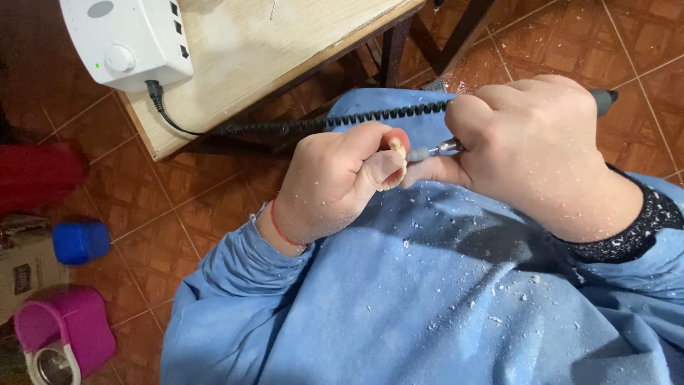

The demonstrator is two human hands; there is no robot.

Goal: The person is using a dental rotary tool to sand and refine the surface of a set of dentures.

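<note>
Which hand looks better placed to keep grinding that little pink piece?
The right hand, probably: it grips the rotary handpiece, tip against the pink denture piece. The left hand is pinching that piece.

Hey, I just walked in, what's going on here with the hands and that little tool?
A person in a blue coat is grinding a small pink and cream denture piece. The left hand grips the piece, and the right hand holds a rotary handpiece with its tip against it. A black coiled cord runs to a white control box on the wooden table. White dust flecks cover both hands and the coat.
</note>
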